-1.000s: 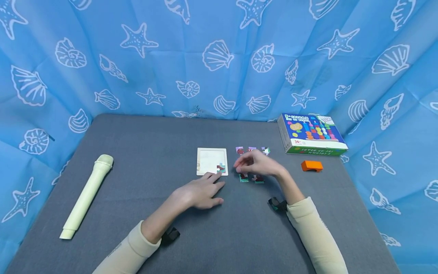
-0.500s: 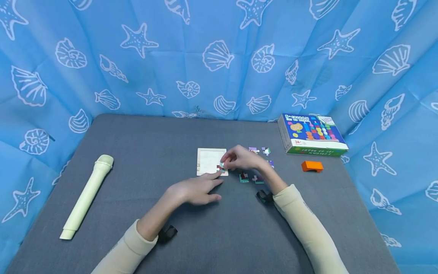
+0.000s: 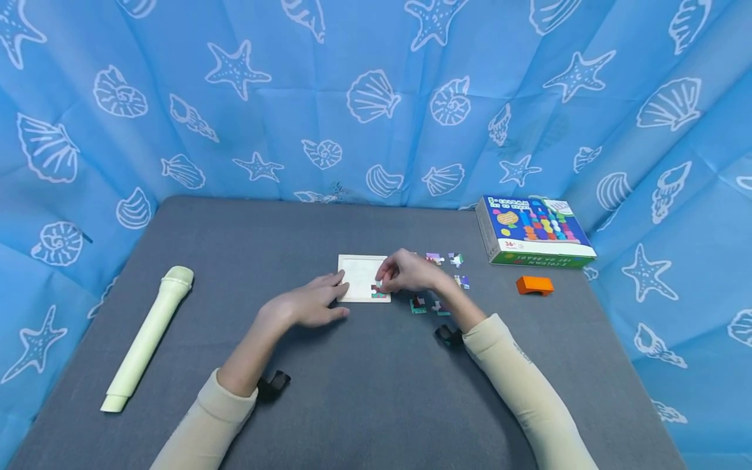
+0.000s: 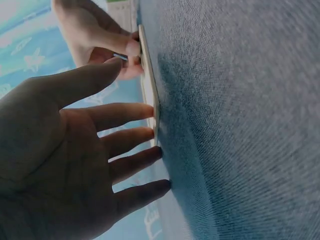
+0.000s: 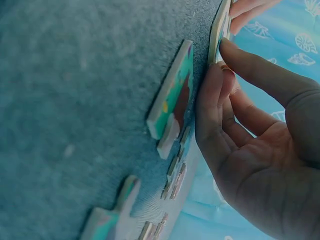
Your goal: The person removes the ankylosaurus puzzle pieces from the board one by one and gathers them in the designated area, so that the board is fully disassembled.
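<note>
A pale square puzzle tray (image 3: 356, 266) lies mid-table, with a colourful jigsaw piece (image 3: 378, 295) in its lower right corner. My left hand (image 3: 310, 303) is at the tray's left side, fingers extended; in the left wrist view its fingertips touch the tray's edge (image 4: 151, 82). Over the tray's right side, my right hand (image 3: 408, 271) pinches another jigsaw piece, whose thin edge (image 4: 120, 56) shows in the left wrist view. The fingers hide most of that piece. In the right wrist view, the thumb and curled fingers of the right hand (image 5: 250, 110) meet beside the tray.
Several loose jigsaw pieces (image 3: 418, 305) lie right of the tray, partly under the right forearm. Farther right are an orange arched block (image 3: 534, 285) and a bead-set box (image 3: 536, 232). A pale green toy microphone (image 3: 149, 336) lies at the left. A blue shell-patterned curtain (image 3: 376, 143) hangs behind.
My right hand has moved left from the loose pieces to the tray, a piece in its fingers. The left hand has slid from the tray's lower right corner to its left side.
</note>
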The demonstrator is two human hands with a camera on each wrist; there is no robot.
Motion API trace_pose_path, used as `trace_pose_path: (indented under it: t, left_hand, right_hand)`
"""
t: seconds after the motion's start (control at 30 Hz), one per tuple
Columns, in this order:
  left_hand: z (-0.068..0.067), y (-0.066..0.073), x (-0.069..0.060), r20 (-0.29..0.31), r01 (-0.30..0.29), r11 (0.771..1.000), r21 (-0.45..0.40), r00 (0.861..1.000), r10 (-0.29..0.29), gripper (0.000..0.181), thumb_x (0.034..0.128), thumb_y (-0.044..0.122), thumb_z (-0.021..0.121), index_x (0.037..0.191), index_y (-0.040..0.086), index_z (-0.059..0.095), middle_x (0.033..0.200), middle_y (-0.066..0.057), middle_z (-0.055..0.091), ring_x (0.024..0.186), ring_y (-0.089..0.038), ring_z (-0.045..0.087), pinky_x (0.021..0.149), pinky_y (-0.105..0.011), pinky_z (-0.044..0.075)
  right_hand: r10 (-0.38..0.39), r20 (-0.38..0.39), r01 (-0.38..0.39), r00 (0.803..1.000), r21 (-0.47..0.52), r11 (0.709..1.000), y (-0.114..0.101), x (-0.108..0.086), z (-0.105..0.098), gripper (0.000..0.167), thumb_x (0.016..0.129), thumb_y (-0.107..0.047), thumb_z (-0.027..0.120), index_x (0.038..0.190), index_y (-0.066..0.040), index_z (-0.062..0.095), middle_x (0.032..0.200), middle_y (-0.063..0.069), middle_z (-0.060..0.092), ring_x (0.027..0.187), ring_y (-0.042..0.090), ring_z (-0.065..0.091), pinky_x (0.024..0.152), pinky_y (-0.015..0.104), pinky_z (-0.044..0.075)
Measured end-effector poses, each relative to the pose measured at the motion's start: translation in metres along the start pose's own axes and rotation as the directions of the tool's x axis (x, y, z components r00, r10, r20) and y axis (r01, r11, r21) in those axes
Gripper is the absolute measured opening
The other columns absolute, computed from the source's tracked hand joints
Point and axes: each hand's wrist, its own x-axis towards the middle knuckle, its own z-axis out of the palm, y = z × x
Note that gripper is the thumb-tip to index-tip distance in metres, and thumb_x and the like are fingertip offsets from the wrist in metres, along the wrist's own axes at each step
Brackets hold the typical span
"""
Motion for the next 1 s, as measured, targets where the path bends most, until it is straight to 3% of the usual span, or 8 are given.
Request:
trace_pose_path:
  t: [0.47, 0.77, 1.0]
  left_hand:
    - [0.002, -0.001, 0.001, 0.009, 0.032, 0.999, 0.029, 0.999, -0.032, 0.071, 0.1127, 0.041, 0.057, 0.171, 0.008, 0.033, 0.185, -0.014, 0.012, 0.172, -0.039, 0.012, 0.137, -0.062, 0.021]
    - [0.001, -0.001, -0.001, 0.011, 0.019, 1.000, 0.018, 1.000, -0.019, 0.071, 0.1134, 0.041, 0.056, 0.171, 0.008, 0.032, 0.184, -0.015, 0.014, 0.171, -0.040, 0.012, 0.136, -0.064, 0.021]
    - [0.002, -0.003, -0.003, 0.012, 0.020, 1.000, 0.002, 1.000, -0.020, 0.071, 0.1134, 0.041, 0.056, 0.172, 0.010, 0.030, 0.184, -0.013, 0.014, 0.172, -0.038, 0.012, 0.135, -0.065, 0.022]
  right_hand:
    - [-0.066, -0.061, 0.070, 0.996, 0.072, 0.995, 0.003, -0.011, 0.001, 0.011, 0.096, -0.002, 0.079, 0.106, 0.000, 0.078, 0.092, 0.009, 0.076, 0.082, 0.011, 0.068, 0.076, 0.022, 0.059]
    - [-0.086, -0.116, 0.101, 0.990, 0.130, 0.986, 0.019, -0.054, -0.016, 0.014, 0.099, -0.004, 0.077, 0.112, 0.002, 0.075, 0.103, 0.018, 0.078, 0.091, 0.015, 0.072, 0.084, 0.022, 0.063]
    - [0.019, -0.149, -0.001, 0.989, 0.119, 0.993, 0.048, -0.097, -0.042, 0.016, 0.100, -0.008, 0.078, 0.113, 0.000, 0.076, 0.105, 0.018, 0.078, 0.087, 0.018, 0.070, 0.083, 0.025, 0.062]
